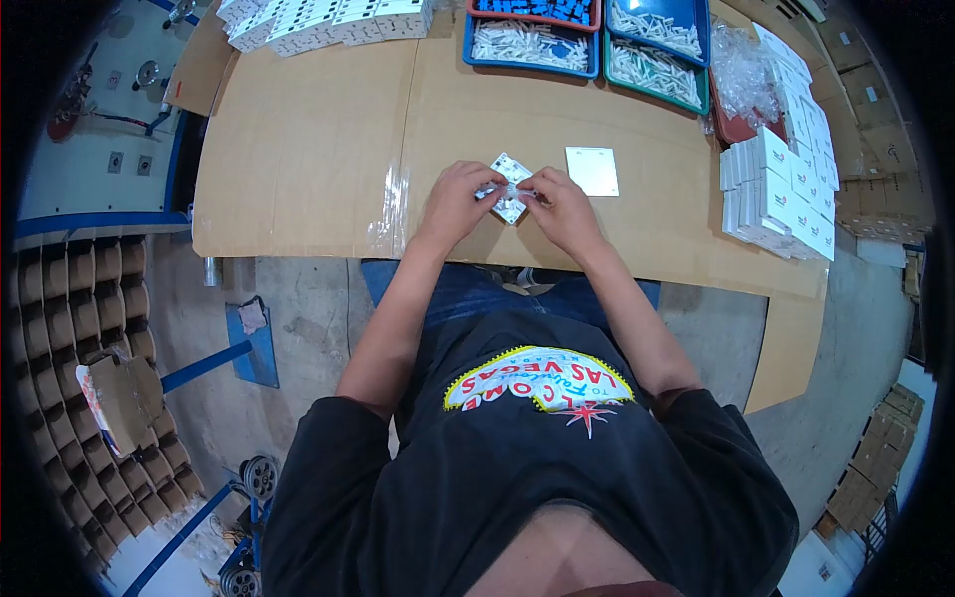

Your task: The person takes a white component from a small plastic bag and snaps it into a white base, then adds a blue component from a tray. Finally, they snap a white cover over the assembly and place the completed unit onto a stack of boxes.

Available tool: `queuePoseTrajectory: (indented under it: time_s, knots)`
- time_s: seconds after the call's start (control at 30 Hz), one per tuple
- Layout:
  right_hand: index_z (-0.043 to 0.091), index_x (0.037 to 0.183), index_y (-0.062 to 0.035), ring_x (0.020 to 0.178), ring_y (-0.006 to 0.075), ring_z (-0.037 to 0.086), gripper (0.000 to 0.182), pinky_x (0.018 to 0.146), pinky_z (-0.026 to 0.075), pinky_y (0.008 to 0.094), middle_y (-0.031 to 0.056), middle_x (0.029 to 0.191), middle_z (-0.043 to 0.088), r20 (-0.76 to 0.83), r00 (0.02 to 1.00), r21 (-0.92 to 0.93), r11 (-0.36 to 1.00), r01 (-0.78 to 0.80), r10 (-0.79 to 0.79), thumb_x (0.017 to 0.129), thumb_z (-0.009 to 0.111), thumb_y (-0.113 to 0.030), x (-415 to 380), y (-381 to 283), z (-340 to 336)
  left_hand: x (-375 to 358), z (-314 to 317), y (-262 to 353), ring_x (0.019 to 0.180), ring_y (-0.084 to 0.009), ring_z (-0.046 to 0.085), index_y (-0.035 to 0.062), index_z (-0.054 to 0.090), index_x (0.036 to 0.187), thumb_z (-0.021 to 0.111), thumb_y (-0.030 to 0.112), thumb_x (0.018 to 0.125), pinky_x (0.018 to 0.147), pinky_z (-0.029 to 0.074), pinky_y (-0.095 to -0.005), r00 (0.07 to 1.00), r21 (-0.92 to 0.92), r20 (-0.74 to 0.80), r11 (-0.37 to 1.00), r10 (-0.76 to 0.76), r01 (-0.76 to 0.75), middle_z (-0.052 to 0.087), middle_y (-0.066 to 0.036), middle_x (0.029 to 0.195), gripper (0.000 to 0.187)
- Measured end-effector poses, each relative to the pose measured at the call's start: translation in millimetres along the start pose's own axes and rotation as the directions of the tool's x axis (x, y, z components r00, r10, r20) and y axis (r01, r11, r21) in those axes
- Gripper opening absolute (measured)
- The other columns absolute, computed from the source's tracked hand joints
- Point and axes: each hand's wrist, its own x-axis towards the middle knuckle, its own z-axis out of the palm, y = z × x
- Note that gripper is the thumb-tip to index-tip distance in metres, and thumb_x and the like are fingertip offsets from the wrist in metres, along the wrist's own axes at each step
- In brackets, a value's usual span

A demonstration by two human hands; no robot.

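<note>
My left hand (462,202) and my right hand (565,210) meet over the cardboard-covered table, fingers closed in a pinch. Between them they grip a small clear plastic packet (513,193); its contents are too small to make out. Directly beneath lies a white card or flat box with dark printed marks (509,165), turned cornerwise and partly hidden by my fingers. A plain white square plate (593,172) rests just right of my hands, apart from them.
Blue trays (532,68) and a green tray (652,94) of white plastic pieces stand at the back, beside a red tray (537,20) of blue pieces. Stacked white boxes (786,204) line the right edge; more white boxes (338,27) sit back left.
</note>
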Motion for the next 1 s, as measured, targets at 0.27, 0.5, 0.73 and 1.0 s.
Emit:
queuePoseTrajectory:
  time_s: [0.27,0.5,0.73,1.0]
  knots:
    - [0.073,0.1,-0.0062,0.096,0.0321,0.065,0.014,0.081,0.053,0.0436,0.0115,0.099,0.066,0.095,0.995,-0.089,0.996,-0.004,0.012,0.087,0.071,-0.01,-2,-2,-6,-7,-1,7,0.098,-0.0294,0.063,0.0085,0.076,0.1,0.075,0.013,0.084,0.084,0.052,-0.0395,0.995,-0.017,0.033,0.996,-0.091,0.092,0.07,-0.008,0.099,0.016]
    - [0.075,0.097,-0.0062,0.096,0.0324,0.067,0.013,0.082,0.054,0.0447,0.0114,0.101,0.067,0.11,0.993,-0.153,0.988,-0.029,0.046,0.088,0.067,-0.011,-4,-8,-3,-12,-3,7,0.104,-0.0292,0.062,0.0092,0.077,0.109,0.077,0.014,0.083,0.091,0.053,-0.0383,0.997,0.015,0.058,0.998,-0.055,0.055,0.069,-0.009,0.107,0.026]
    - [0.076,0.099,-0.0076,0.095,0.0325,0.067,0.017,0.082,0.053,0.0473,0.011,0.102,0.068,0.181,0.983,-0.216,0.976,0.041,-0.001,0.088,0.066,-0.015,-6,-12,-8,-21,-19,8,0.122,-0.0301,0.055,0.0109,0.071,0.123,0.084,0.026,0.078,0.103,0.048,-0.04,0.979,-0.011,0.197,0.999,-0.043,0.046,0.065,-0.01,0.122,0.05]
    - [0.075,0.106,-0.0104,0.101,0.0295,0.066,0.022,0.089,0.049,0.0467,0.0108,0.108,0.067,0.266,0.963,-0.348,0.936,0.054,0.043,0.089,0.065,-0.018,-10,-30,-11,-34,-5,2,0.119,-0.0313,0.057,0.0112,0.07,0.124,0.088,0.029,0.072,0.1,0.05,-0.0416,0.994,0.062,0.062,0.993,0.093,-0.097,0.063,-0.01,0.125,0.058]
